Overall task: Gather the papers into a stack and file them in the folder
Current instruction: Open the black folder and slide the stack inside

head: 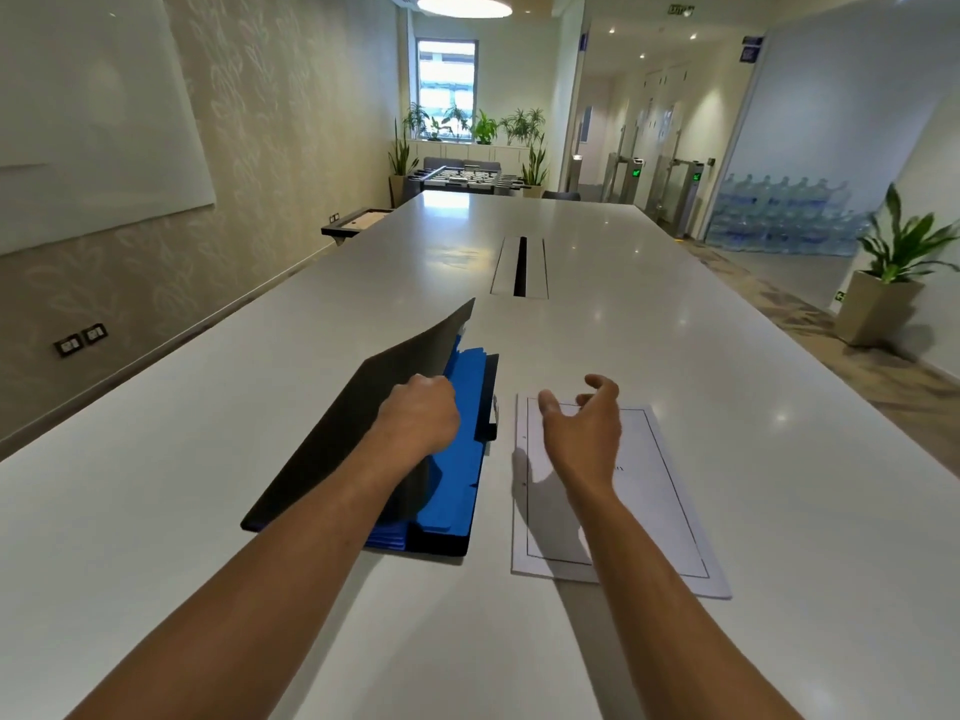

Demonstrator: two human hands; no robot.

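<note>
Place: office meeting room
Signs: long white bench (597, 252) with cable slot (520, 266), wall whiteboard (88, 122), access turnstiles (654, 184), stacked water bottles (784, 220), potted plants (483, 127)

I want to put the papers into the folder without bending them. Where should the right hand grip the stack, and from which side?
Probably the far short edge of the paper stack, approached from above, where the right hand hovers open. The stack lies flat on the table, so a corner must be peeled up before pinching. The left hand holds the folder cover raised, so the papers go in leftwards.
</note>
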